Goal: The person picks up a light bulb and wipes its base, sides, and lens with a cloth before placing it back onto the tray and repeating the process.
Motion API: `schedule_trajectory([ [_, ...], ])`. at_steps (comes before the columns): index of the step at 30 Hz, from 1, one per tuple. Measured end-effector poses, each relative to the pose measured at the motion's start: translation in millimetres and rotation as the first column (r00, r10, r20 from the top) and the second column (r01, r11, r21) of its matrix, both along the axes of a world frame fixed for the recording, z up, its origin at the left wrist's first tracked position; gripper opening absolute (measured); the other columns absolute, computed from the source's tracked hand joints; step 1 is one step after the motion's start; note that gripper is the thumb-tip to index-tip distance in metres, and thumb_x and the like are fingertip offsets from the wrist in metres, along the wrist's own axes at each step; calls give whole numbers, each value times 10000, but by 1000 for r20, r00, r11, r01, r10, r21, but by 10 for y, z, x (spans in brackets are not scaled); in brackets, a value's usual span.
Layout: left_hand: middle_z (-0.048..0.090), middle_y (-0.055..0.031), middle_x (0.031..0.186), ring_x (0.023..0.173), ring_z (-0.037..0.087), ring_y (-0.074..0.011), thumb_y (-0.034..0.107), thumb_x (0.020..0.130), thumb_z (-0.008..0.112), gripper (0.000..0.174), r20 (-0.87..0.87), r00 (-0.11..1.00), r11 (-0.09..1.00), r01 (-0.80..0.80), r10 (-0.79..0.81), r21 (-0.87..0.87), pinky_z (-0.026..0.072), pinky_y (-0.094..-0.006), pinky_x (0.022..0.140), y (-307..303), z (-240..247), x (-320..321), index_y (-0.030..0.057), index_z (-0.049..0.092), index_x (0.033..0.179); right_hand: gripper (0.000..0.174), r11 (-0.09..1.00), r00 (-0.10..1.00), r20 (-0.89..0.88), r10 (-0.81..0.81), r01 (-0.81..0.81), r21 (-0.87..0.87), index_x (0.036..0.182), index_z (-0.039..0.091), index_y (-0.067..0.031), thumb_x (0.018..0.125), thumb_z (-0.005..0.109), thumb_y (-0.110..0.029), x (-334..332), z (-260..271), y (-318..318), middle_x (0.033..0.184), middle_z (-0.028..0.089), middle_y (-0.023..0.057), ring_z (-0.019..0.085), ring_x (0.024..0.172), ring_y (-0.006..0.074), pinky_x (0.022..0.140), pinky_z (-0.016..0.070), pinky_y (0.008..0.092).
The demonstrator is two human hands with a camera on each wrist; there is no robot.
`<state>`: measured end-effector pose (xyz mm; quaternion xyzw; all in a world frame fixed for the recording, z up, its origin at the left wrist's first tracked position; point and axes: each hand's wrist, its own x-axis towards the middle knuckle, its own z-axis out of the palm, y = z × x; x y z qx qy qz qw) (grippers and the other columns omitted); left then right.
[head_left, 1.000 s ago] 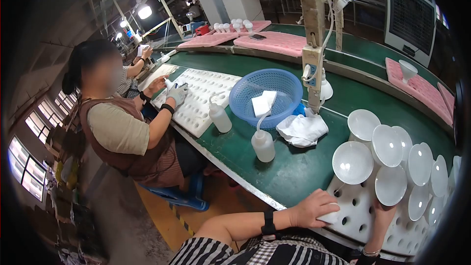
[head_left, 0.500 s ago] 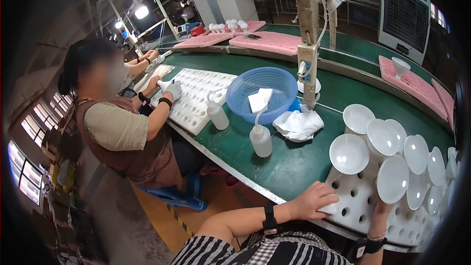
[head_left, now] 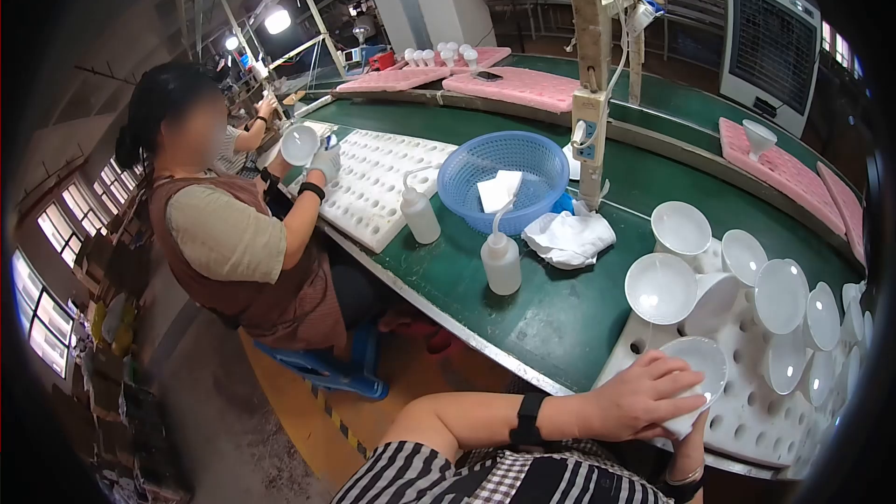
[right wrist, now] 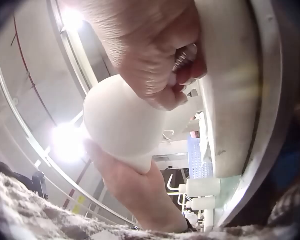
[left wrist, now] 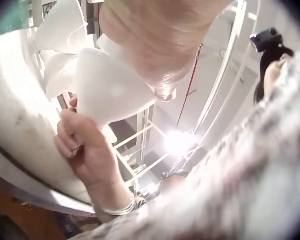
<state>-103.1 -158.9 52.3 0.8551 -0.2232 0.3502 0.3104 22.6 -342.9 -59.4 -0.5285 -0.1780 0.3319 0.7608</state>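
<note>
A white, funnel-shaped reflector light bulb (head_left: 705,366) is held between both hands over the tray. My left hand (head_left: 644,399) curls its fingers round the bulb's side, with a bit of white cloth (head_left: 686,424) showing under the fingertips. From below, my right hand (head_left: 689,453) grips the bulb's narrow end. In the right wrist view, the right hand's (right wrist: 150,50) fingers curl round the metal screw base (right wrist: 184,57), while the left hand (right wrist: 137,192) cups the white shell. A white tray with round holes (head_left: 635,347) lies under both hands, with several similar bulbs (head_left: 661,287) standing in it.
Two squeeze bottles (head_left: 501,264), a white cloth bundle (head_left: 569,241) and a blue basket (head_left: 457,177) stand on the green table (head_left: 551,327). A post with sockets (head_left: 588,121) rises behind them. Another person (head_left: 219,233) works at the left with a holed tray (head_left: 373,215).
My right hand has lifted a bulb out of the tray and brought it left to my left hand, which now curls round it. The other person's bulb has turned to show its face.
</note>
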Motion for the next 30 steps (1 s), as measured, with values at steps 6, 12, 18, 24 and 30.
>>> schedule_trajectory([
  [6, 494, -174, 1380, 1240, 468, -359, 331, 881, 634, 540, -327, 941, 988, -121, 83, -98, 346, -467, 1053, 194, -188, 423, 74, 533, 1345, 576, 919, 700, 711, 72, 230, -320, 1304, 527, -15, 796, 776, -126, -163, 469, 194, 1223, 630, 126, 618, 1103, 212, 909, 505, 347],
  [12, 523, -181, 1366, 1181, 526, -382, 331, 887, 617, 541, -240, 941, 971, -237, 238, 35, 390, -474, 1008, 158, -289, 99, 53, 538, 1344, 431, 914, 656, 740, 150, 194, -357, 1085, 668, -47, 720, 797, -236, -126, 395, 153, 938, 717, 134, 700, 869, 299, 733, 544, 378],
  [18, 558, -147, 1328, 1161, 541, -347, 419, 834, 641, 517, -151, 989, 961, 44, -2, 275, 410, -504, 981, -115, 269, -19, 118, 632, 1254, 372, 931, 616, 772, 156, 171, -324, 1035, 669, -95, 715, 774, -253, -169, 746, 100, 908, 705, 144, 680, 828, 347, 706, 539, 389],
  [24, 551, -169, 1325, 1147, 545, -348, 397, 858, 646, 516, -176, 984, 982, 39, -5, 187, 420, -476, 961, 3, 244, 309, 96, 616, 1276, 368, 954, 644, 757, 111, 144, -263, 1000, 657, -61, 698, 797, -218, -159, 561, 94, 888, 695, 161, 662, 823, 373, 701, 530, 410],
  [30, 519, -202, 1351, 1143, 543, -366, 329, 860, 640, 546, -283, 941, 982, -167, 185, 84, 407, -476, 955, 129, -16, 140, 25, 572, 1309, 353, 947, 606, 788, 107, 179, -266, 1023, 676, -64, 713, 782, -197, -140, 529, 21, 896, 696, 162, 662, 814, 368, 706, 528, 408],
])
